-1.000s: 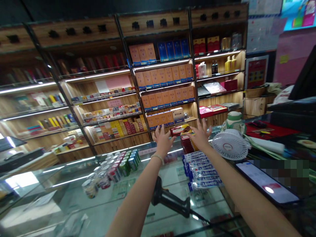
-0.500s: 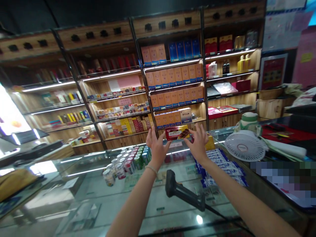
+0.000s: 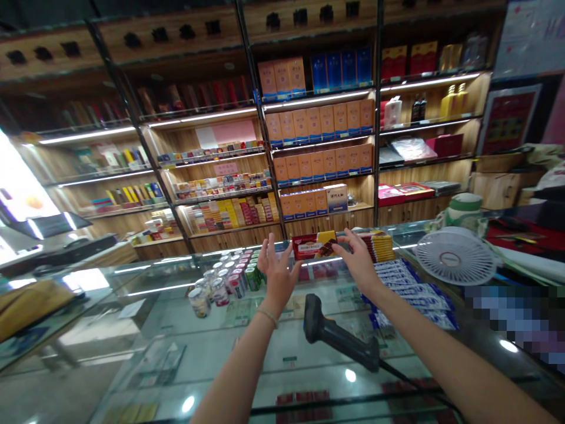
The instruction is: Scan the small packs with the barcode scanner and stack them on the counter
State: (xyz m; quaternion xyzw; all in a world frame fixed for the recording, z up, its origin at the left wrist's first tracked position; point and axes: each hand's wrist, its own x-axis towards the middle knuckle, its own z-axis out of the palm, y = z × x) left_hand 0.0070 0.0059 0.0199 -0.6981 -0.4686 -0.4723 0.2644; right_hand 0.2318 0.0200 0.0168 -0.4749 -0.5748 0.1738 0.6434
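A red and yellow box (image 3: 312, 245) with a chocolate picture is above the far part of the glass counter (image 3: 265, 353). My right hand (image 3: 362, 264) pinches its right end between thumb and fingers. Just left of the box, my left hand (image 3: 279, 272) is open, its fingers spread and apart from the box. Between my forearms a black handheld scanner (image 3: 339, 335) lies on the glass, its cable running to the lower right.
Several cans (image 3: 229, 277) stand left of my left hand. Blue and white packets (image 3: 412, 294) lie beside my right forearm, with yellow-edged packs (image 3: 382, 246) behind. A white fan (image 3: 454, 256) and green-lidded jug (image 3: 463, 212) are at right. Stocked shelves (image 3: 322, 165) line the back.
My left hand has let go of the box and moved slightly left of it. My right hand still holds the box, now lower and beside the yellow-edged packs. The view has shifted.
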